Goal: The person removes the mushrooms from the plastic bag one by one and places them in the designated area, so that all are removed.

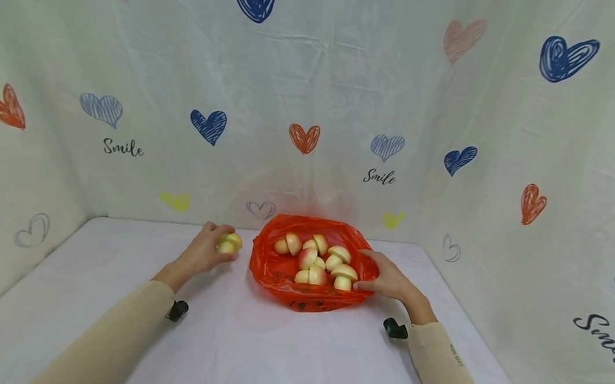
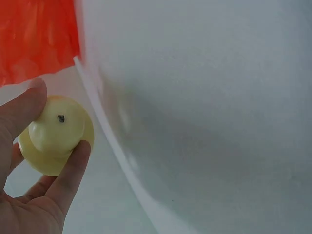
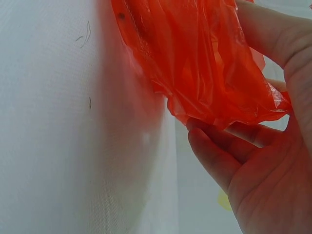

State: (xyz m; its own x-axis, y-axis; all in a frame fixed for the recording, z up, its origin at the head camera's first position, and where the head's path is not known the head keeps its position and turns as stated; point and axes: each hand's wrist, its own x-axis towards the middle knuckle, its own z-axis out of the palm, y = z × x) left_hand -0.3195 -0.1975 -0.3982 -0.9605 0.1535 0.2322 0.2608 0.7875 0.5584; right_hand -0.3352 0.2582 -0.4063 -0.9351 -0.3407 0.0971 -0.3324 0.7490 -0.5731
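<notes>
My left hand (image 1: pixel 204 250) holds a pale yellow toy mushroom (image 1: pixel 230 243) to the left of a red plastic bag (image 1: pixel 309 301). In the left wrist view, the thumb and fingers curl round the mushroom's cap (image 2: pixel 87 124), and a small dark mark shows on its stem end. Inside the wide-mouthed bag lie several more toy mushrooms (image 1: pixel 343 273), with cream stems and caps tinged with pink. At the bag's right side, my right hand (image 1: pixel 393 279) grips the edge, thumb inside the mouth. The right wrist view has its fingers under the crumpled red plastic (image 3: pixel 200 68).
A white cloth (image 1: pixel 257 352) covers the table. Behind it and along both sides hangs a pale curtain (image 1: pixel 339 89) printed with hearts and the word Smile. Each wrist wears a small black camera, the right one (image 1: pixel 395 329) close above the cloth.
</notes>
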